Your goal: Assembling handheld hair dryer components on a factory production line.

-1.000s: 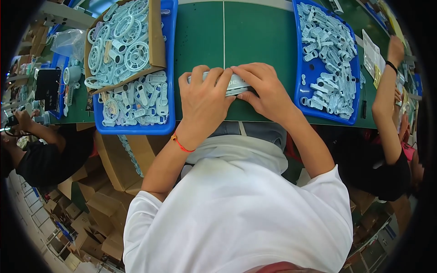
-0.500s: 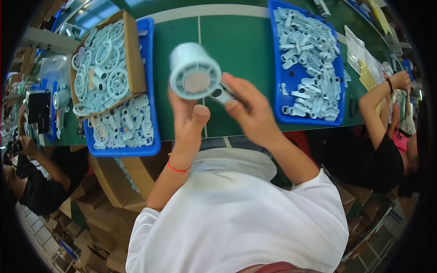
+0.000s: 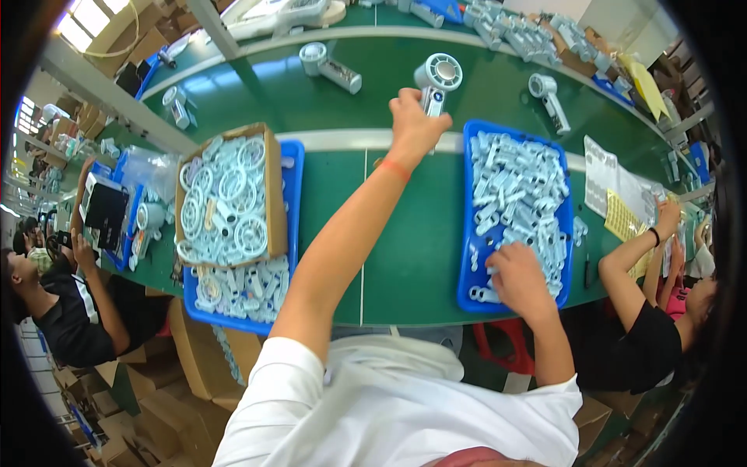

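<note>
Stretched far across the green table, my left hand (image 3: pixel 416 124) grips the handle of a pale blue handheld fan (image 3: pixel 440 76). The fan's round slotted head points away, over the green surface beyond the pale strip. My right hand (image 3: pixel 520 274) is down in the near part of a blue tray (image 3: pixel 462 233) at the right. Its fingers are curled among small pale blue clip-shaped parts (image 3: pixel 513 167); what sits between the fingertips is hidden.
Left of my arm, a cardboard box (image 3: pixel 275 194) of pale blue rings rests on another blue tray (image 3: pixel 294 167) of parts. More handheld fans (image 3: pixel 331 68) lie on the far green surface. Printed sheets (image 3: pixel 615 191) lie at right. People work on both sides.
My left hand has carried the fan from close in front of me to the far side. My right hand has left the fan and gone into the right tray. The view has shifted farther out.
</note>
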`<state>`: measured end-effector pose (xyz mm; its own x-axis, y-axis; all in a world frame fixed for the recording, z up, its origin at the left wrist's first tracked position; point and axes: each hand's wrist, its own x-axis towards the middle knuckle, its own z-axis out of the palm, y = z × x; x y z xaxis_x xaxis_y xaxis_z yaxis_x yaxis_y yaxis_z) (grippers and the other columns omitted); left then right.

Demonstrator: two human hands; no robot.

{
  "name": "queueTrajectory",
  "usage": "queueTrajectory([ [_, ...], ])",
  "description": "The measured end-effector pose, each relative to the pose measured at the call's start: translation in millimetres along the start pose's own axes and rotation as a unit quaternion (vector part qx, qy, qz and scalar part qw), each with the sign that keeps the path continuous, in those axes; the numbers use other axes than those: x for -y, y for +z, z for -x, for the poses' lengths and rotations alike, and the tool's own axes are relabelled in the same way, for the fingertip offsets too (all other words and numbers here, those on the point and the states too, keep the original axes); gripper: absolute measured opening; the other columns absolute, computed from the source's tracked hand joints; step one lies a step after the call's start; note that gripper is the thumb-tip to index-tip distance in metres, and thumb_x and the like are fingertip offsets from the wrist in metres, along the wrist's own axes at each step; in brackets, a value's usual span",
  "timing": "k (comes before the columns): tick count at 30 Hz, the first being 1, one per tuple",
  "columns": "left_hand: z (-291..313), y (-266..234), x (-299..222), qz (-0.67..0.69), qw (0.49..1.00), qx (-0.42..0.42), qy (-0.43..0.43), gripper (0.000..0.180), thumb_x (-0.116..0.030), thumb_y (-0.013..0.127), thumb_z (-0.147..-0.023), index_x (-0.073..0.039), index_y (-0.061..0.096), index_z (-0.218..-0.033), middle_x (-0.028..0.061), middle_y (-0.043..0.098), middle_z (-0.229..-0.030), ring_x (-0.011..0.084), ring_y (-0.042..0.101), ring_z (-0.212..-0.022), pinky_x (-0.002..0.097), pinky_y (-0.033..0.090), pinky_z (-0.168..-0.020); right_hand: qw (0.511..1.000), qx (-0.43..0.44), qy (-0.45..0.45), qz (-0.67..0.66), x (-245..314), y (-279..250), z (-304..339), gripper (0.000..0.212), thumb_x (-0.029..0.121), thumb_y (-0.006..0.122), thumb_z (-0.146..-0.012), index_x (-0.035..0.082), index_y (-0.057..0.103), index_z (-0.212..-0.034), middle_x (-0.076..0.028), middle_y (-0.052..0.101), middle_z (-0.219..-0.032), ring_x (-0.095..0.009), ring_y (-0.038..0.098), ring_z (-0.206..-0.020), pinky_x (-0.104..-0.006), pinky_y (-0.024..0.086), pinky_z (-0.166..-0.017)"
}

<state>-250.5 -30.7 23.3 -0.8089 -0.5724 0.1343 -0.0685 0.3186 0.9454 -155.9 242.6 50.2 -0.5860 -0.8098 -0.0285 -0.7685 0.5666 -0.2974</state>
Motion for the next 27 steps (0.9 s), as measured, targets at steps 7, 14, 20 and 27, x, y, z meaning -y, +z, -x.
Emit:
queueTrajectory([
  [7,-101,67,12,-0.440,0.895,-0.071,0.001,0.074,-0.051,0.065,-0.068,-0.002,0.046,-0.121,0.0165,0.040,-0.127,0.0323,0.035,-0.120,0.0518,0.026,-0.098,0.948,-0.218,0.081,-0.219,-20,2,-3,0.023,-0.008,0.058,-0.075,0.003,0.064,-0.095,-0.010,0.055,-0.086,-0.021,0.063,-0.070,-0.0278,0.050,-0.058],
  [14,-163,-21,47,-0.274,0.830,-0.285,-0.393,0.081,-0.048,0.070,-0.061,0.001,0.046,-0.120,0.0142,0.038,-0.124,0.0298,0.035,-0.114,0.0392,0.029,-0.098,0.785,-0.153,0.135,-0.585,-5,6,-19,0.035,-0.009,0.061,-0.074,0.000,0.056,-0.107,-0.010,0.060,-0.102,-0.019,0.062,-0.090,-0.0266,0.049,-0.076],
  [20,-103,-32,27,0.154,0.972,-0.178,-0.021,0.054,-0.014,0.070,-0.067,0.001,0.038,-0.108,0.0132,0.048,-0.097,0.0233,0.055,-0.076,0.0372,0.049,-0.067,0.727,-0.094,0.019,-0.679,33,18,-58,0.028,-0.008,0.061,-0.075,0.000,0.061,-0.101,-0.012,0.063,-0.100,-0.024,0.062,-0.095,-0.0327,0.050,-0.081],
  [27,112,-101,-39,0.412,0.909,-0.051,0.043,0.039,-0.003,0.058,-0.082,-0.003,0.035,-0.114,0.0073,0.049,-0.098,0.0153,0.054,-0.082,0.0328,0.050,-0.072,0.649,-0.008,0.135,-0.749,56,36,-57,0.030,-0.003,0.064,-0.073,0.003,0.059,-0.102,-0.011,0.065,-0.094,-0.028,0.064,-0.092,-0.0381,0.051,-0.078],
])
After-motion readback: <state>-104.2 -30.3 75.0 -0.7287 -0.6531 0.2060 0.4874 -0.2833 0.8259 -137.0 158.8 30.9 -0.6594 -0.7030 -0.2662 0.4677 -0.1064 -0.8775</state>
